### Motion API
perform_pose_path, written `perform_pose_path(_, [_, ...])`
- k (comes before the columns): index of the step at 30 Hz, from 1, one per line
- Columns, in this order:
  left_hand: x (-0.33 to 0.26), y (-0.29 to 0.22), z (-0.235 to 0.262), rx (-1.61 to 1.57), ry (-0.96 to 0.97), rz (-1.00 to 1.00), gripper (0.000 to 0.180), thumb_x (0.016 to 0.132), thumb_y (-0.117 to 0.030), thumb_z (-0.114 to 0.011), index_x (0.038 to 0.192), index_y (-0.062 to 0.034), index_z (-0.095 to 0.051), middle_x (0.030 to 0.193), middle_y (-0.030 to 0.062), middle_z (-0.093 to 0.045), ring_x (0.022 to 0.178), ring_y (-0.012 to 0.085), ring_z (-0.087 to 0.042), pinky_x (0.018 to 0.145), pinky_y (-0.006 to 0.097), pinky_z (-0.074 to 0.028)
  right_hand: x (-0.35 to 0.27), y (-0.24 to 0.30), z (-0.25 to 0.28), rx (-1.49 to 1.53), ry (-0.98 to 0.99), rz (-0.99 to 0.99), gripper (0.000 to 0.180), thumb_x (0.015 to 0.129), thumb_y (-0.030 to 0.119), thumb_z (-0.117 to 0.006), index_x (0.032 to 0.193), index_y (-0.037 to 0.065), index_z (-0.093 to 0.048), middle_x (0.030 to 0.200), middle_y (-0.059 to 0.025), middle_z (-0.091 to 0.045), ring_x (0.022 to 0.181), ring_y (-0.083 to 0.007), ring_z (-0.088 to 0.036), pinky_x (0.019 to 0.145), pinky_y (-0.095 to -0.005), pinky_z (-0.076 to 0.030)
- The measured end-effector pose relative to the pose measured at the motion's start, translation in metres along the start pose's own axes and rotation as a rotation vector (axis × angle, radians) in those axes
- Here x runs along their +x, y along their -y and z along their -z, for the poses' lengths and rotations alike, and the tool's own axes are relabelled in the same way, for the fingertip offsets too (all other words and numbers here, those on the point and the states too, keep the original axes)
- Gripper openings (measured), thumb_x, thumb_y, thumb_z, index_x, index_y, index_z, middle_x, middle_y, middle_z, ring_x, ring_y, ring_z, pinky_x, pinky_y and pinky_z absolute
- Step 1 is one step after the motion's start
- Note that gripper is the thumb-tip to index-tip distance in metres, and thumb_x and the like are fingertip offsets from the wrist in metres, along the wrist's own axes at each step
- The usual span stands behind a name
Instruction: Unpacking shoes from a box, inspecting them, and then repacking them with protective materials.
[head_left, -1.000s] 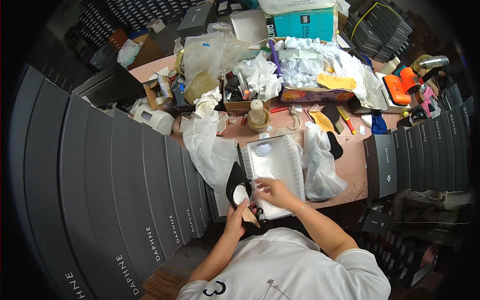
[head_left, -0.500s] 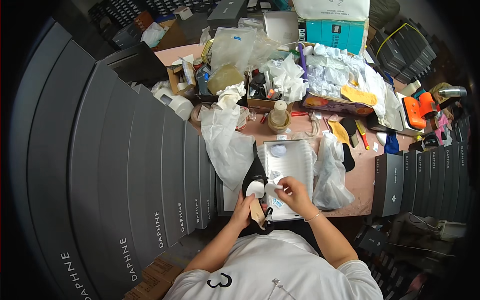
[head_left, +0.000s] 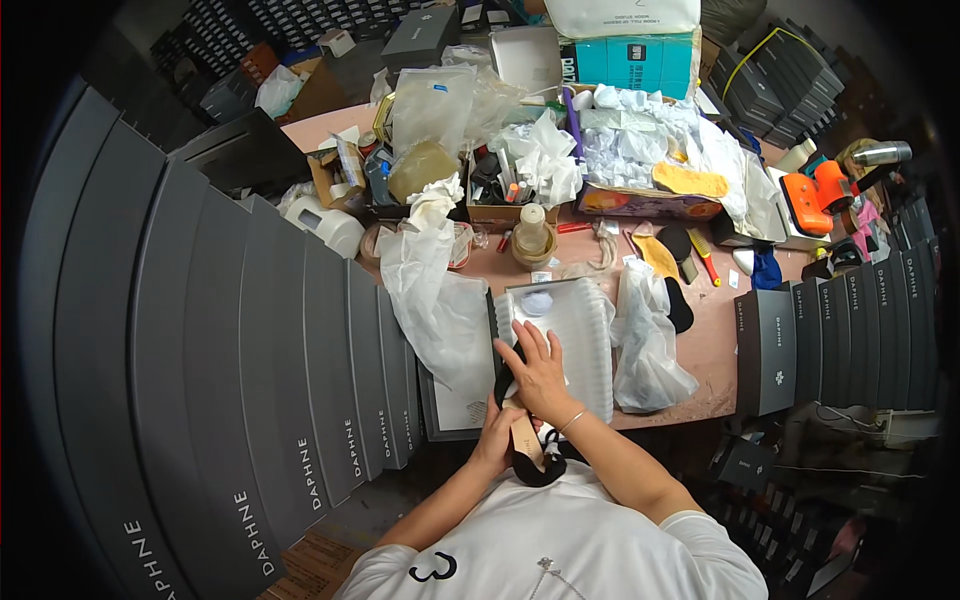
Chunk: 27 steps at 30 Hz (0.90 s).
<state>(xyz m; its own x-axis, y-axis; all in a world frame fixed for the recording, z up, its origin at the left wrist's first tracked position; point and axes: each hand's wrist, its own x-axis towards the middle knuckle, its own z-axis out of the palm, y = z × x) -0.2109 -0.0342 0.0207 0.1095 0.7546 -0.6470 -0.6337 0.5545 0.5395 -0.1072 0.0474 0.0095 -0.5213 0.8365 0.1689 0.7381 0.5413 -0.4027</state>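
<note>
A black shoe with a beige insole is in my left hand, whose fingers wrap round its side near the middle. Over the front part of the shoe lies my right hand, fingers stretched out and apart. It hides that part of the shoe, and the white pads seen there earlier cannot be made out. Beneath and beyond the hands stands an open shoebox with a white ribbed lining. A small round white piece lies at its far end. White tissue paper spreads to the left of the box.
Tall stacks of dark grey shoeboxes rise on the left; more boxes stand on the right. Crumpled plastic wrap, a pot with a bottle, a red-yellow brush and a carton of white wads occupy the pink table.
My right hand has moved left from beside the shoe onto its front, and its pinch on a white pad has opened into spread fingers. The view has shifted slightly.
</note>
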Motion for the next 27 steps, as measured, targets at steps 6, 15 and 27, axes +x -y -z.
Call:
perform_pose_path(6, [0.005, -0.006, 0.028, 0.012, -0.135, 0.049, 0.032, 0.096, -0.032, -0.052, 0.115, -0.0096, -0.040, 0.087, 0.0103, -0.060, 0.065, 0.0192, -0.062, 0.055, 0.032, -0.053, 0.029, -0.061, 0.002, 0.600, 0.304, 0.020, 0.082, 0.074, 0.027, -0.072, 0.143, 0.013, -0.032, 0.140, -0.0261, -0.035, 0.134, -0.0400, -0.029, 0.107, -0.0498, -0.029])
perform_pose_path(15, [0.022, -0.035, 0.026, 0.148, -0.121, -0.074, 0.045, 0.095, -0.038, -0.052, 0.125, -0.0100, -0.035, 0.087, 0.0119, -0.062, 0.066, 0.0204, -0.065, 0.055, 0.033, -0.054, 0.053, -0.130, -0.067, -0.144, 0.267, -0.081, 0.046, 0.073, 0.021, -0.068, 0.114, 0.008, -0.055, 0.122, -0.0194, -0.053, 0.107, -0.0352, -0.054, 0.085, -0.0511, -0.044])
perform_pose_path(27, [0.040, -0.004, -0.001, 0.121, -0.230, -0.317, 0.057, 0.098, -0.036, -0.049, 0.138, -0.0047, -0.023, 0.126, 0.0131, -0.044, 0.113, 0.0200, -0.045, 0.096, 0.031, -0.039, -0.024, -0.014, 0.036, 0.787, 0.030, -0.442, 0.028, 0.078, 0.013, -0.069, 0.094, 0.000, -0.051, 0.067, -0.0092, -0.061, 0.060, -0.0122, -0.059, 0.058, -0.0268, -0.049])
